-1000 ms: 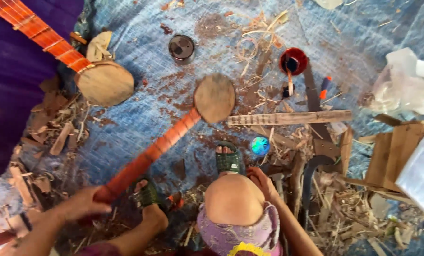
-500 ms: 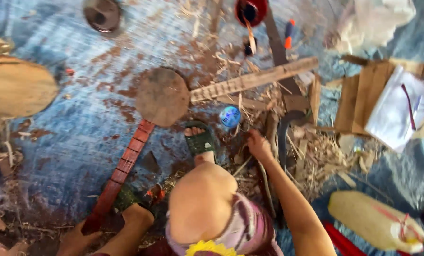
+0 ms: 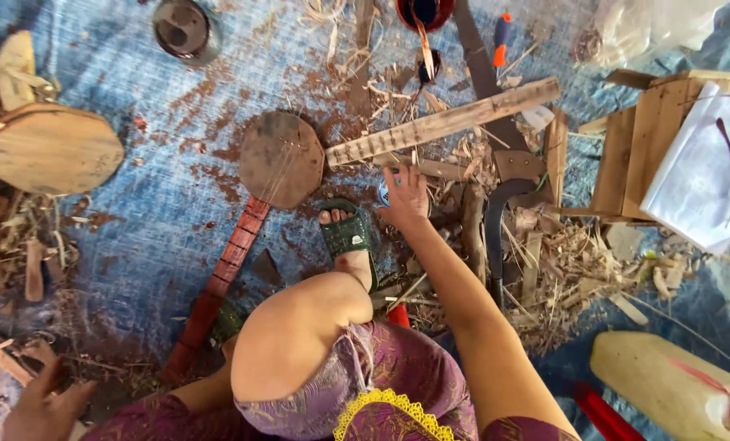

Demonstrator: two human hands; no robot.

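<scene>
Here, on the blue tarp (image 3: pixel 136 237):
Right hand: right hand (image 3: pixel 404 196) reaches out, fingers spread, onto a small round blue thing, mostly hidden, among wood shavings (image 3: pixel 561 261).
Instrument: red-necked stringed instrument (image 3: pixel 255 204), round wooden body, lying beside the green sandal (image 3: pixel 347 233).
Left hand: left hand (image 3: pixel 42 404) open, empty, near the neck's end.
Containers: red cup (image 3: pixel 424 11) holding dark liquid and a stick; grey tin (image 3: pixel 184 29), contents unclear.

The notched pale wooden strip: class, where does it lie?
Head view, upper centre: the notched pale wooden strip lies slanted, just above the right hand, right of the round wooden instrument body.
</scene>
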